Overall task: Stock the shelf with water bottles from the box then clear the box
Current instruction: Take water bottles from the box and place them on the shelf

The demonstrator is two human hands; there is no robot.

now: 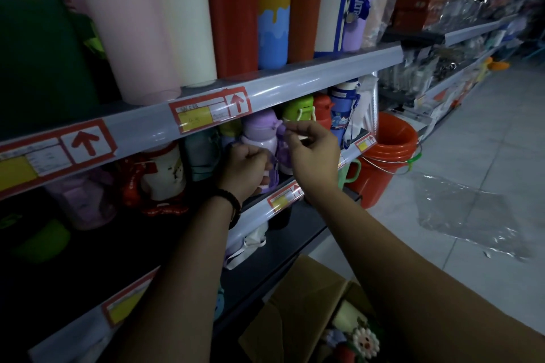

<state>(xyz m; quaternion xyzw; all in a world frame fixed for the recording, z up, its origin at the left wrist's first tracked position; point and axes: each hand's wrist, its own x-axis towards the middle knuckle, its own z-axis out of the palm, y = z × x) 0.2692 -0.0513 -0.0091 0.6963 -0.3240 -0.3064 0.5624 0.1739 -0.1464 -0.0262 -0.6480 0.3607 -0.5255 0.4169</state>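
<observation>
A purple water bottle [261, 135] stands on the middle shelf [283, 199], among other small bottles. My left hand [246, 168] grips its lower body, fingers curled round it. My right hand [312, 141] pinches something small and pale at the bottle's side, near the lid; what it is I cannot tell. A green bottle [298, 107], a red one [323, 109] and a blue one [342, 109] stand behind. The open cardboard box [295, 312] sits on the floor below, with a flower-decorated bottle [364, 339] inside.
Tall pink, cream, red and orange bottles [188, 15] fill the upper shelf. Stacked red buckets [386, 156] stand at the shelf's end. A clear plastic sheet [469, 215] lies on the tiled floor to the right. A white bottle with red trim [163, 171] stands on the left.
</observation>
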